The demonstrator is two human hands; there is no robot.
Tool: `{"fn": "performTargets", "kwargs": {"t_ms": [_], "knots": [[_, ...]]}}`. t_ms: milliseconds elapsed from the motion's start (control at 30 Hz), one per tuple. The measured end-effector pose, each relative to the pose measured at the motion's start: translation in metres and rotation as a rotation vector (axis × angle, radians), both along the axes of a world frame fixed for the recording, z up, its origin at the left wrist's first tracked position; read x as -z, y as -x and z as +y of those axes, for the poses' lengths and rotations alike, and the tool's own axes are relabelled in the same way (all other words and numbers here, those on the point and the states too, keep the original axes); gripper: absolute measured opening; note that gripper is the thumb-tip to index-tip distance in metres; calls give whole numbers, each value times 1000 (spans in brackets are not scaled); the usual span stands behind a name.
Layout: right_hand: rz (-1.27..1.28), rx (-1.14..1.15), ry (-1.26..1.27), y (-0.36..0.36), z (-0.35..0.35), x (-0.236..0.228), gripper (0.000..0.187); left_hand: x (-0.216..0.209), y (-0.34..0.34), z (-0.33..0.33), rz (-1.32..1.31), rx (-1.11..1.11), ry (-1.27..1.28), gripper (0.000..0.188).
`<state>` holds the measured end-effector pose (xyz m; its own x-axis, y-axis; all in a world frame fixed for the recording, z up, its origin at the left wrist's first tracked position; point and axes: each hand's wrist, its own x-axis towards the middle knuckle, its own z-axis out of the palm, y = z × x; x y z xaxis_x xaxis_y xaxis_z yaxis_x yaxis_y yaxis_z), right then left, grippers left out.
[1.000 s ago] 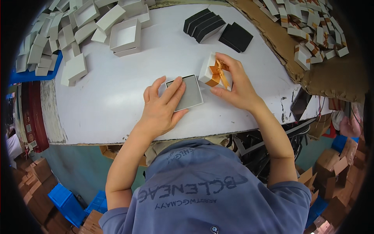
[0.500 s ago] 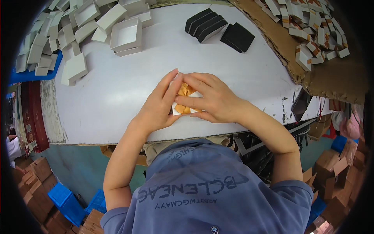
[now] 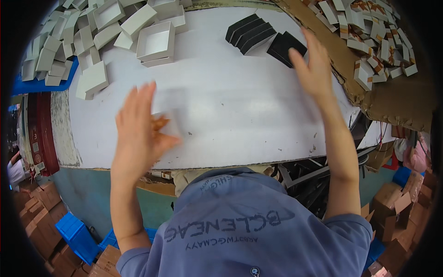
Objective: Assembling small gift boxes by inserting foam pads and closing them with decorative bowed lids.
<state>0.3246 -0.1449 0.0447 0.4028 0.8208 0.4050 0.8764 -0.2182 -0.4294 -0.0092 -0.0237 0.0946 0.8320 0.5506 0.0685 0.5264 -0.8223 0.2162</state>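
My left hand (image 3: 136, 127), smeared by motion, is over the left part of the white table (image 3: 221, 134). A small white box with an orange bow (image 3: 160, 123) sits between its thumb and fingers, blurred and partly hidden by the hand. At the far right, my right hand (image 3: 317, 69) reaches to a flat black piece (image 3: 279, 50). Its thumb and forefinger are apart, and the thumb tip overlaps the piece's right edge. Whether they touch is unclear. Beside it, several similar black pieces (image 3: 249, 33) lean in a row.
White open boxes (image 3: 156, 42) pile up at the far left, partly in a blue crate (image 3: 27, 87). At the far right, a cardboard carton (image 3: 392, 104) holds many white boxes with orange bands (image 3: 364, 74). Brown cartons (image 3: 41, 217) and a blue crate (image 3: 78, 235) stand on the floor.
My hands have parted from around the bowed box. The left hand has moved left with the box. The right hand has let go and reached far right to the black pieces.
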Motion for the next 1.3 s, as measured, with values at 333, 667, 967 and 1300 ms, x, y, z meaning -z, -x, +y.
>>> {"fn": "performTargets", "kwargs": {"t_ms": [333,667,967,1300], "knots": [[-43,51,-61,11,-19,-30,29,42,-49,30,-407,193,-211,15],[-69,-743,115,97,-52,0,35,96,-73,-53,-516,254,593,97],[-624,603,393,-110,-108,-10,37,60,-36,-36,-170,514,99,46],[1172,-160,114,53,-33,13,24,100,-69,-35,-597,496,488,108]]}}
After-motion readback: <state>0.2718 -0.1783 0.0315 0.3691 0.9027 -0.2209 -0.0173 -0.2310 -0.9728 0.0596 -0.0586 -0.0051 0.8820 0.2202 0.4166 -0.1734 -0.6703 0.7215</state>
